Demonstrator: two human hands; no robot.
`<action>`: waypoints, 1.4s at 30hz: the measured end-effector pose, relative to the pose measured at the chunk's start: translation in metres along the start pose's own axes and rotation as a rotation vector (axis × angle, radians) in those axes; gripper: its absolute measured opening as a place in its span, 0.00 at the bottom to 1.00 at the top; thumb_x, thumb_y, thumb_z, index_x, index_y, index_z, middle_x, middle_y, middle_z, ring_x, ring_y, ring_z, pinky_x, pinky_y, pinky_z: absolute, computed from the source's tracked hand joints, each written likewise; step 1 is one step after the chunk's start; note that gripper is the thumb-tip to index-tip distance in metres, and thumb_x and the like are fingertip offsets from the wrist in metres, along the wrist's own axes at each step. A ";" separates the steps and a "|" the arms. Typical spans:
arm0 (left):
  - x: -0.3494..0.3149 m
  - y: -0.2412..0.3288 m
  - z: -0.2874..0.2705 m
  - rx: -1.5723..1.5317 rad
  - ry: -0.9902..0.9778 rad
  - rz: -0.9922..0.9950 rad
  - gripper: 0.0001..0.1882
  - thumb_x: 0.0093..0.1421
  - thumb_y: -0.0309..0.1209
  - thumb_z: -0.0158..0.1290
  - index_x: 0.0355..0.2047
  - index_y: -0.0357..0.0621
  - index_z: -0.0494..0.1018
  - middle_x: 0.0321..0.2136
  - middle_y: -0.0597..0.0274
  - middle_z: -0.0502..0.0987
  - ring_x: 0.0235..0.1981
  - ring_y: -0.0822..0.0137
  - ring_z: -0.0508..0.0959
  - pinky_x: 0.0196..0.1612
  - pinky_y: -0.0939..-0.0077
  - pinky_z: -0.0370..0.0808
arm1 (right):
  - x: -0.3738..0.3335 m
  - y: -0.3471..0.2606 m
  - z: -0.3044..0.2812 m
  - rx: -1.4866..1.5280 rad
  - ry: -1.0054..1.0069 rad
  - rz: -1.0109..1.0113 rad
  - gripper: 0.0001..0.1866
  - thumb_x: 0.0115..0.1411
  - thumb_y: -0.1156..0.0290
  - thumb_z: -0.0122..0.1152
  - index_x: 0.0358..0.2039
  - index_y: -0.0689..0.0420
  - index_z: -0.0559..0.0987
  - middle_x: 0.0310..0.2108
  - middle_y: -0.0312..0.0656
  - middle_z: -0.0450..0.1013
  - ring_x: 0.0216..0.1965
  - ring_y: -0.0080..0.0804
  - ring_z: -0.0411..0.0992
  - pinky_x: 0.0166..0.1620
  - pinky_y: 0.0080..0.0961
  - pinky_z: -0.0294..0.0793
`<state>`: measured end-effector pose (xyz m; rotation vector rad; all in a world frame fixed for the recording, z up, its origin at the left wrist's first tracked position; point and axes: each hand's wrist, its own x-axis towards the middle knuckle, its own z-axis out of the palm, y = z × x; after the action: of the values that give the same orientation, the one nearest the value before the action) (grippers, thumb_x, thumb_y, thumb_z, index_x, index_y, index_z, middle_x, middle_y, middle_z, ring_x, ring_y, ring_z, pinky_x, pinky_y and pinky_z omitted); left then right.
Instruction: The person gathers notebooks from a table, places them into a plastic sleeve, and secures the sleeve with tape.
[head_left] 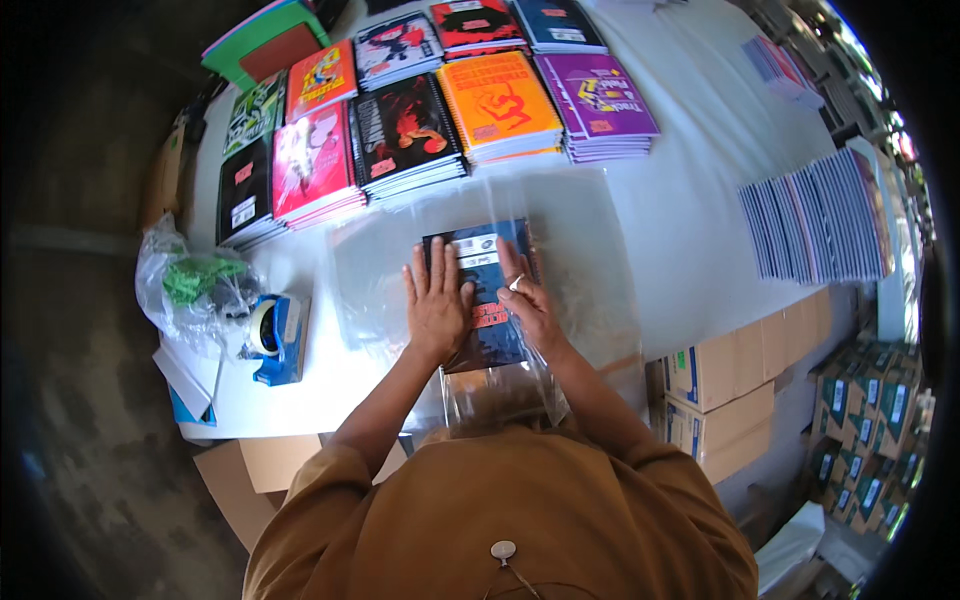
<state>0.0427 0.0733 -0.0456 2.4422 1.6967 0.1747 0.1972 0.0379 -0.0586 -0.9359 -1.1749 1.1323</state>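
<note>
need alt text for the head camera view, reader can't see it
A person's left hand lies flat on a dark notebook with clear plastic around it, while the ringed right hand touches its right side. Beyond, rows of colorful notebook stacks cover part of a white table; a blue tape dispenser sits at left.

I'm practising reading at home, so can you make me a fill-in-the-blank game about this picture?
1. The number of hands touching the notebook is ____.
2. The ring is on the person's ____ hand.
3. The tape dispenser is coloured ____.
4. In the front row of stacks, the one farthest right has a ____ cover.

Missing words: two; right; blue; purple.
</note>
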 end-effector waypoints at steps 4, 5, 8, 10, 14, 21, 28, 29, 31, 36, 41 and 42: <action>0.001 0.003 0.004 -0.011 0.043 0.065 0.31 0.62 0.40 0.38 0.62 0.41 0.49 0.65 0.56 0.44 0.66 0.49 0.39 0.63 0.47 0.36 | 0.004 -0.015 0.017 -0.603 -0.165 -0.080 0.14 0.59 0.65 0.48 0.28 0.65 0.73 0.63 0.56 0.46 0.66 0.48 0.41 0.65 0.38 0.32; 0.002 0.003 0.003 0.004 0.036 0.075 0.31 0.61 0.40 0.38 0.62 0.42 0.49 0.65 0.55 0.44 0.66 0.49 0.38 0.63 0.47 0.34 | 0.008 -0.012 0.018 -0.787 -0.250 -0.079 0.16 0.60 0.64 0.47 0.30 0.66 0.74 0.62 0.60 0.46 0.65 0.52 0.41 0.64 0.41 0.34; 0.000 -0.001 0.011 -0.006 0.034 0.064 0.34 0.59 0.43 0.38 0.63 0.43 0.48 0.65 0.55 0.42 0.66 0.50 0.36 0.62 0.46 0.29 | 0.016 0.005 0.016 -0.885 -0.394 -0.122 0.14 0.59 0.66 0.47 0.26 0.65 0.72 0.62 0.60 0.44 0.65 0.54 0.41 0.64 0.43 0.34; 0.000 -0.005 0.016 0.001 0.061 0.092 0.36 0.57 0.45 0.39 0.63 0.41 0.48 0.65 0.55 0.42 0.66 0.51 0.35 0.62 0.44 0.27 | 0.023 0.009 0.012 -0.860 -0.440 -0.127 0.13 0.58 0.66 0.49 0.25 0.64 0.72 0.63 0.58 0.44 0.66 0.52 0.38 0.64 0.43 0.32; -0.037 0.026 0.012 0.045 0.150 -0.134 0.41 0.54 0.49 0.43 0.62 0.36 0.48 0.64 0.48 0.46 0.65 0.50 0.42 0.62 0.42 0.34 | 0.039 0.002 0.005 -0.768 -0.544 0.012 0.14 0.55 0.63 0.50 0.24 0.60 0.77 0.64 0.52 0.45 0.66 0.49 0.36 0.64 0.43 0.30; -0.119 0.034 -0.011 -0.736 -0.046 0.254 0.37 0.47 0.37 0.56 0.58 0.42 0.57 0.54 0.49 0.61 0.59 0.53 0.56 0.58 0.57 0.53 | 0.040 -0.007 0.006 -0.906 -0.699 0.188 0.11 0.53 0.59 0.53 0.23 0.48 0.82 0.67 0.46 0.36 0.67 0.48 0.28 0.63 0.47 0.24; -0.102 0.020 -0.005 -0.520 -0.062 0.524 0.17 0.43 0.26 0.55 0.37 0.45 0.73 0.39 0.60 0.71 0.42 0.63 0.70 0.42 0.69 0.67 | 0.049 -0.019 0.011 -0.877 -0.842 0.245 0.05 0.49 0.69 0.59 0.24 0.45 0.83 0.67 0.45 0.32 0.67 0.46 0.26 0.64 0.43 0.23; -0.106 0.011 -0.022 -0.858 -0.100 0.517 0.09 0.44 0.21 0.54 0.28 0.44 0.75 0.30 0.61 0.72 0.37 0.65 0.71 0.39 0.72 0.68 | 0.047 -0.019 0.009 -0.870 -0.851 0.251 0.05 0.49 0.69 0.59 0.24 0.45 0.83 0.67 0.45 0.32 0.67 0.46 0.26 0.64 0.43 0.23; -0.122 -0.021 -0.052 -1.219 -0.255 0.407 0.12 0.44 0.16 0.52 0.29 0.44 0.76 0.27 0.60 0.71 0.33 0.65 0.71 0.35 0.74 0.69 | 0.046 -0.018 0.007 -0.889 -0.821 0.257 0.05 0.48 0.70 0.61 0.23 0.44 0.83 0.66 0.47 0.32 0.67 0.46 0.25 0.64 0.41 0.24; -0.167 -0.216 -0.073 -0.280 0.713 -0.543 0.41 0.39 0.23 0.65 0.54 0.38 0.57 0.47 0.49 0.66 0.44 0.58 0.68 0.42 0.70 0.70 | 0.046 -0.019 0.007 -0.894 -0.767 0.246 0.04 0.46 0.72 0.61 0.24 0.47 0.81 0.66 0.51 0.32 0.67 0.47 0.27 0.65 0.39 0.26; -0.177 -0.231 -0.037 -0.664 0.619 -0.707 0.36 0.43 0.32 0.66 0.51 0.37 0.62 0.44 0.49 0.64 0.28 0.67 0.74 0.32 0.77 0.74 | 0.047 -0.028 0.022 -0.979 -0.611 0.132 0.28 0.38 0.67 0.69 0.43 0.50 0.71 0.64 0.45 0.48 0.66 0.43 0.43 0.62 0.42 0.44; -0.171 -0.217 -0.031 -0.616 0.606 -0.752 0.34 0.44 0.34 0.66 0.49 0.36 0.64 0.42 0.50 0.65 0.29 0.66 0.74 0.32 0.77 0.74 | 0.047 -0.030 0.025 -1.012 -0.572 0.131 0.33 0.36 0.66 0.70 0.46 0.50 0.68 0.62 0.43 0.51 0.65 0.41 0.46 0.61 0.42 0.47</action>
<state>-0.2225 -0.0109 -0.0590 1.2662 2.2056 1.1964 0.1785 0.0771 -0.0157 -1.4986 -2.2830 0.8978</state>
